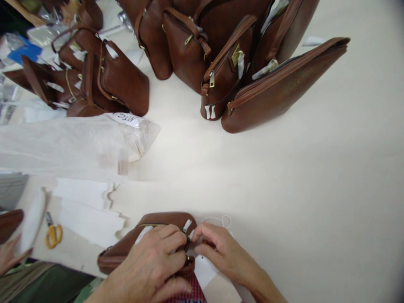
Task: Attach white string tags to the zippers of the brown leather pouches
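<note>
1. The left hand [154,263] is lying over a brown leather handbag [126,248] at the near edge of the table, its fingers curled down and pressing on the bag's end by the zipper.
2. The right hand [221,248] is meeting it from the other side, thumb and forefinger pinching closed at the small zipper pull [187,244] on the bag; how much of the pull it is gripping cannot be told.
3. A white paper tag [205,269] is lying just under the right hand, touching the bag's end.
4. A thin white loop of string [221,219] is resting on the cream table [315,189] just beyond the right fingers.
5. Yellow-handled scissors [53,233] are lying well to the left, beside torn white paper strips [88,210].
6. A clear plastic bag [78,143] is spreading across the left side of the table.
7. A cluster of matching brown bags [240,63] is standing at the far side, with more of them [94,75] at the far left.
8. Another person's hand [8,254] is showing at the lower left edge.
</note>
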The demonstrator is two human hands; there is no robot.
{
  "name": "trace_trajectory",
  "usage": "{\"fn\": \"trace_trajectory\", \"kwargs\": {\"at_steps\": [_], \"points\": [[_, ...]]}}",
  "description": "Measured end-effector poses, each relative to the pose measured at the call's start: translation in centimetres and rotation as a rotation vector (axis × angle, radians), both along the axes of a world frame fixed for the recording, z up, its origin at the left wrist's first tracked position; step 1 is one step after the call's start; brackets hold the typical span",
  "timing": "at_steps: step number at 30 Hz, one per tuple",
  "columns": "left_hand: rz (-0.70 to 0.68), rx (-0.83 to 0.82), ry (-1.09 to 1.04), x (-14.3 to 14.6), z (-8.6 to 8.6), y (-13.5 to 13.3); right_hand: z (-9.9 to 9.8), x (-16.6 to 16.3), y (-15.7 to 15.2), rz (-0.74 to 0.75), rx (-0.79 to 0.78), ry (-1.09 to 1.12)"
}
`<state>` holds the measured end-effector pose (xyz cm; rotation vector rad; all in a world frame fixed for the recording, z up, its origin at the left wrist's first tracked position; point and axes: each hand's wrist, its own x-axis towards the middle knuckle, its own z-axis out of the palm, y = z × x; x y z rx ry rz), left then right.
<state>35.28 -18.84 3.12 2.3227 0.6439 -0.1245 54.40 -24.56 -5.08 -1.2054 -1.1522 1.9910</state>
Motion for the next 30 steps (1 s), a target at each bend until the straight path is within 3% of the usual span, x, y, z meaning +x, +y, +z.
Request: {"fn": "trace_trajectory", "kwargs": {"at_steps": [9, 16, 19, 23, 28, 30], "points": [[0.038, 0.002, -0.038, 0.1, -0.7, 0.0, -0.9, -0.3, 0.8, -0.02, -0.182, 0.2], [0.055, 0.006, -0.072, -0.1, -1.2, 0.0, -1.1, -0.5, 4.6, 0.312, -0.004, 0.171], [0.048, 0.02, -0.07, -0.2, -1.3, 0.0, -1.0, -0.5, 5.6, 0.369, -0.004, 0.125], [0.049, 0.034, -0.067, -0.3, -1.3, 0.0, -1.1, 0.0, 4.4, 0.311, -0.085, 0.091], [0.061, 0.013, -0.087, -0.4, -1.4, 0.1, -0.3, 0.7, 1.2, 0.192, -0.3, 0.338], [0.063, 0.016, -0.082, -0.4, -1.4, 0.0, 0.4, 0.4, 0.3, 0.12, -0.313, 0.331]]}}
